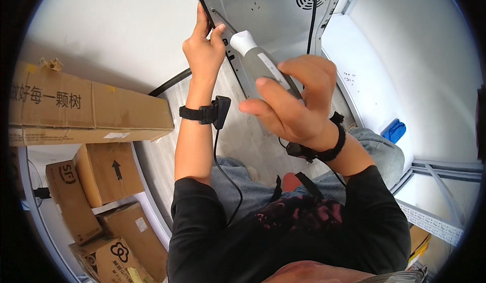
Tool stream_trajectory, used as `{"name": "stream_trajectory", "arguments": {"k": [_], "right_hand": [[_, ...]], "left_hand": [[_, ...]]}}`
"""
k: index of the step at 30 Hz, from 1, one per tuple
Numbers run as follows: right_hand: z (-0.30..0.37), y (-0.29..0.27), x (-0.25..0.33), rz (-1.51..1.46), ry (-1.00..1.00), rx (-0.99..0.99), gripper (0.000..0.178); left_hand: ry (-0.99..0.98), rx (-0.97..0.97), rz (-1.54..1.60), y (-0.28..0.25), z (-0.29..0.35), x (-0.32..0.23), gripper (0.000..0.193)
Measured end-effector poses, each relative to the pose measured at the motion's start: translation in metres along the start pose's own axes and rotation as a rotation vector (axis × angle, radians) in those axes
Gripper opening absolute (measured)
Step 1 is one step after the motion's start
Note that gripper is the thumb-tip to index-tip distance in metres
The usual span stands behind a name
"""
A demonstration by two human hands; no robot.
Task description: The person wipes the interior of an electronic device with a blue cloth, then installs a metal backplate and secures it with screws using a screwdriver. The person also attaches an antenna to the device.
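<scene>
A grey metal cabinet [276, 22] with a round vent and a dark edge stands in front of me. My left hand [203, 50] grips its left edge, index finger stretched up along it and thumb on the inner side. In my right hand [304, 98] is a grey electric screwdriver [257, 65] with a white collar. Its thin bit slants up and left to the panel near my left fingers, its tip at a small spot by the edge. My right fingers lie loosely around the handle, and its rear end is hidden by the hand.
A long cardboard box [91, 106] lies at the left, above shelving with several more boxes [111, 174]. A black cable [312, 19] hangs across the cabinet. At the right are a white ledge [349, 75], a blue item [394, 130] and a metal frame [435, 182].
</scene>
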State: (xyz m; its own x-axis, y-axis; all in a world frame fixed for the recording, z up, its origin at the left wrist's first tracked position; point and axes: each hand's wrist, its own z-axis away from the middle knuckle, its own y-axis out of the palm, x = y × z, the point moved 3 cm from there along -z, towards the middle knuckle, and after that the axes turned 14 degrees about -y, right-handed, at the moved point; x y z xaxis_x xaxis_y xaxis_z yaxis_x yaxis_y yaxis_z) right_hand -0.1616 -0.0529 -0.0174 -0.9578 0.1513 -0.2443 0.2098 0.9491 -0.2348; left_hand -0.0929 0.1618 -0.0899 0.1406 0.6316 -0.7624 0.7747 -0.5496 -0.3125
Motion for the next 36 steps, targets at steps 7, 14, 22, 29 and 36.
{"name": "stream_trajectory", "arguments": {"k": [7, 14, 22, 29, 36], "right_hand": [[-0.005, 0.008, 0.001, -0.062, -0.055, -0.042, 0.041], [-0.008, 0.001, -0.005, 0.029, 0.066, -0.106, 0.038], [0.0, -0.003, -0.001, 0.027, 0.074, 0.03, 0.036], [-0.006, 0.007, 0.006, -0.127, -0.096, 0.067, 0.032], [-0.01, 0.003, 0.008, -0.066, 0.087, 0.026, 0.023]], "left_hand": [[-0.039, -0.003, 0.065, -0.002, -0.001, -0.007, 0.06], [-0.076, -0.014, 0.023, -0.002, 0.0, -0.009, 0.06], [-0.061, -0.008, 0.019, -0.002, -0.002, -0.002, 0.06], [-0.227, 0.064, 0.075, -0.001, -0.003, 0.003, 0.06], [-0.079, 0.009, 0.088, -0.002, -0.002, -0.007, 0.059]]}}
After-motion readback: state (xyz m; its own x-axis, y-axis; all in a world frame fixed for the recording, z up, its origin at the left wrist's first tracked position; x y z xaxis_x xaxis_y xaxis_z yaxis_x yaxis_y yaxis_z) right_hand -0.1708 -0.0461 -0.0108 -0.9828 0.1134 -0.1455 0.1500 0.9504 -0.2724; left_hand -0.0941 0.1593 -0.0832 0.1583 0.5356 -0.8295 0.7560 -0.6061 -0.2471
